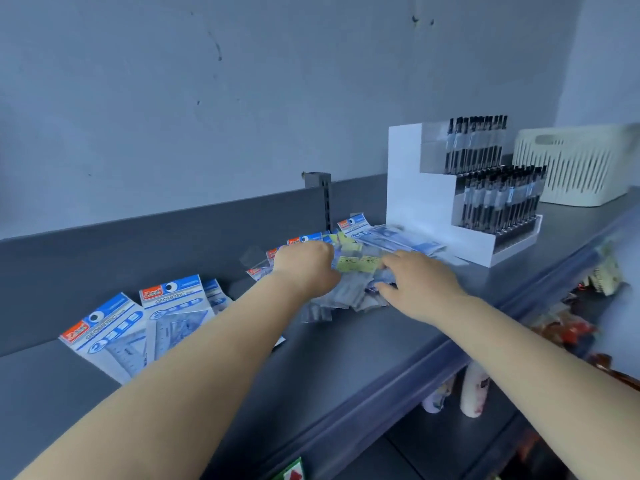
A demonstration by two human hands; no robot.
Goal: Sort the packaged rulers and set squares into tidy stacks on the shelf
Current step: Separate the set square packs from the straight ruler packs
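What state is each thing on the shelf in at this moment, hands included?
left hand: on the loose pile, fingers curled into the packets
right hand: fingers spread, resting on the pile
loose pile of packets: jumbled, overlapping, unsorted
geometric set packs: lying flat at left, fanned, overlapping
pen display stand: upright, both tiers full of pens
white basket: upright, contents hidden
shelf: partly covered

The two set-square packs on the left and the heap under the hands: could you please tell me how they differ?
The set-square packs lie side by side, untouched; the heap is jumbled, with the left hand and right hand on it. The packs are large, with blue "GEOMETRIC" headers; the heap also holds small clear sleeves and yellow-labelled ones. Both lie on the grey shelf.
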